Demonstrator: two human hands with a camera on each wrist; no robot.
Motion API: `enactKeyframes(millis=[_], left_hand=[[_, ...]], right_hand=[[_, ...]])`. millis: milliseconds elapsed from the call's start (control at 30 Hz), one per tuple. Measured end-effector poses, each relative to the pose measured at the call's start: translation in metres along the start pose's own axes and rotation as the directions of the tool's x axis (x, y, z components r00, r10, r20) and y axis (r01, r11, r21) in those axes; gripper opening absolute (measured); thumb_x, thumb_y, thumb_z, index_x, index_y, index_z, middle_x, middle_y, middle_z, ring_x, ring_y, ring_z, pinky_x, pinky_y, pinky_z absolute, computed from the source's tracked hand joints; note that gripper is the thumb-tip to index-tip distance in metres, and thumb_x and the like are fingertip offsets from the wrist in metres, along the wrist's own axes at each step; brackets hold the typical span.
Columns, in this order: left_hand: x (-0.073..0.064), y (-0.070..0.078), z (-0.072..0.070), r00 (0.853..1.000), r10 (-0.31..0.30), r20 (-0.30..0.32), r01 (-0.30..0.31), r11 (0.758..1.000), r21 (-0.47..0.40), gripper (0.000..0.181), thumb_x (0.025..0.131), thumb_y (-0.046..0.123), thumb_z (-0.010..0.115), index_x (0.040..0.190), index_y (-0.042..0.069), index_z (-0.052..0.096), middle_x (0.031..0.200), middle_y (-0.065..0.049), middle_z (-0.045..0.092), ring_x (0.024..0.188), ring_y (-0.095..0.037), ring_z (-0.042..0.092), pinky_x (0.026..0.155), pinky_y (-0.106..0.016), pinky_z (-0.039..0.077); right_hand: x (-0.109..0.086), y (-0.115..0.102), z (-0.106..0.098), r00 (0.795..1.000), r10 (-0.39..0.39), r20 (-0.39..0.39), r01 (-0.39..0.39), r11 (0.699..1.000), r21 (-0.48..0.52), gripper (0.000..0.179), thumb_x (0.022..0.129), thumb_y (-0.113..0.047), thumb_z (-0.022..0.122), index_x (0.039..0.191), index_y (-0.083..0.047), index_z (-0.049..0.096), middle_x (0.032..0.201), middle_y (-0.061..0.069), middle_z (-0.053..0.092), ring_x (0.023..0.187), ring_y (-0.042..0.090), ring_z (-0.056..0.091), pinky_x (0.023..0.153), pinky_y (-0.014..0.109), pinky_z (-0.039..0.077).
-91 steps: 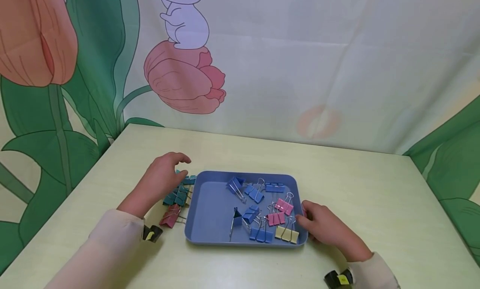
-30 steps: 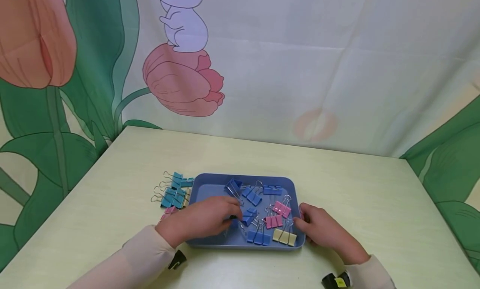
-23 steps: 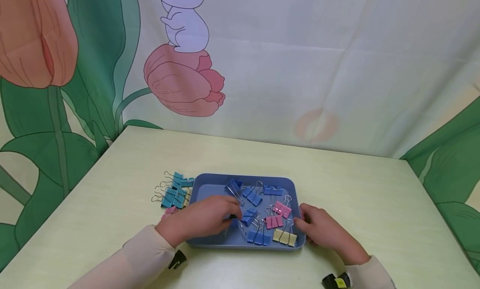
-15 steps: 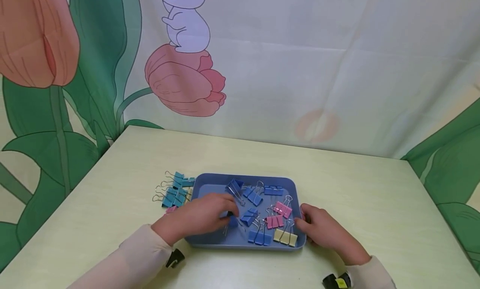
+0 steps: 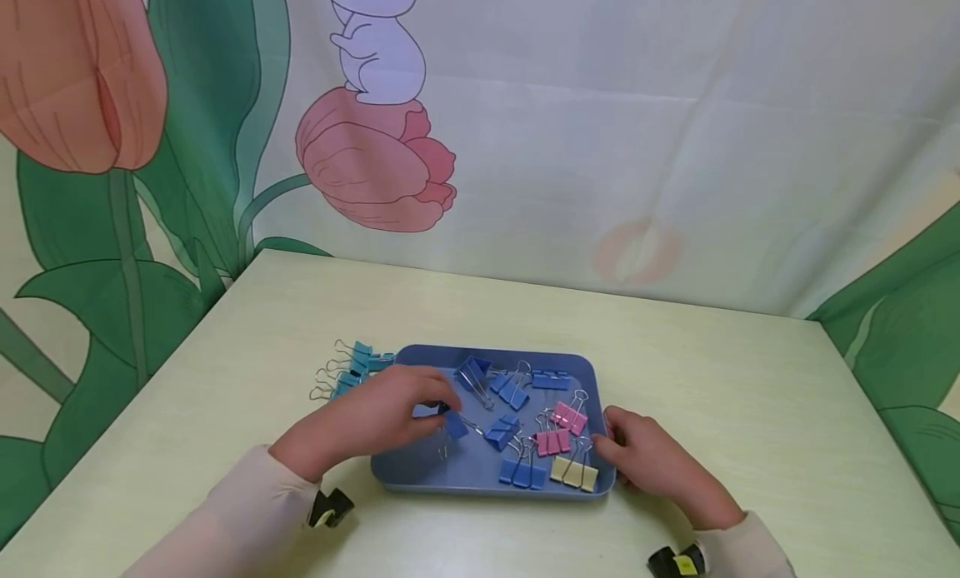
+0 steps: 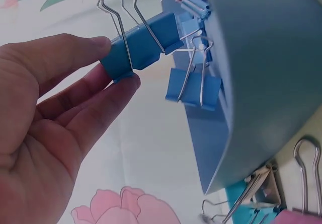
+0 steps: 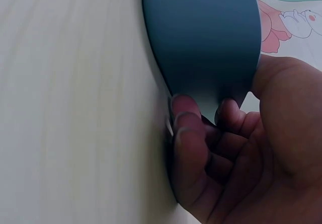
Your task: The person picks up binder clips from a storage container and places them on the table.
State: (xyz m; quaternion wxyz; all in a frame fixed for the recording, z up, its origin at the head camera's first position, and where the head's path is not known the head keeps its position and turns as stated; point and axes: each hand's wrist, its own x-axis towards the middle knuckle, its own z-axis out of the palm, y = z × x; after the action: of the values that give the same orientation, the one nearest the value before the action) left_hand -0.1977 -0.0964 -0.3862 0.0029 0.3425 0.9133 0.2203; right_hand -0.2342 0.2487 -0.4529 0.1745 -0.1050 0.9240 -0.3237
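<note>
My left hand (image 5: 375,411) is above the left part of the blue tray (image 5: 408,478). Between thumb and fingers it pinches a blue binder clip (image 6: 143,43), whose wire handles stick up in the left wrist view. More blue binder clips (image 5: 522,473) lie in the tray's middle and right, along with two pink binder clips (image 5: 552,441) and a cream binder clip (image 5: 574,473). At the tray's right end, my right hand (image 5: 648,453) grips the wall, with the thumb at the rim and the other fingers curled low against the outside (image 7: 206,43).
Teal binder clips (image 5: 348,381) sit on the table (image 5: 712,370) just left of the tray, partly hidden by my left hand. Part of a pink clip (image 6: 297,218) shows beside them in the left wrist view. A printed cloth (image 5: 525,161) hangs behind the table.
From over the teal clips, my left hand went right into the tray, took hold of a blue binder clip and raised it, drawing back left. My right hand stays on the tray's right end.
</note>
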Motion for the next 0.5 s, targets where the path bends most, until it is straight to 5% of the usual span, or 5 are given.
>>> enactKeyframes(millis=[500], left_hand=[[-0.023,-0.006,-0.026,0.993,-0.085,-0.083,0.083,0.996,-0.019,0.02,0.088,0.014,0.07,0.107,0.019,0.071,0.106,0.008,0.067,0.096,-0.012,0.065,0.083,-0.029,0.054]], right_hand=[[0.0,0.0,0.0,1.0,0.018,0.003,-0.018,1.0,-0.001,0.014,0.094,-0.021,0.06,0.087,-0.011,0.053,0.068,0.005,0.055,0.054,0.018,0.052,0.049,0.029,0.045]])
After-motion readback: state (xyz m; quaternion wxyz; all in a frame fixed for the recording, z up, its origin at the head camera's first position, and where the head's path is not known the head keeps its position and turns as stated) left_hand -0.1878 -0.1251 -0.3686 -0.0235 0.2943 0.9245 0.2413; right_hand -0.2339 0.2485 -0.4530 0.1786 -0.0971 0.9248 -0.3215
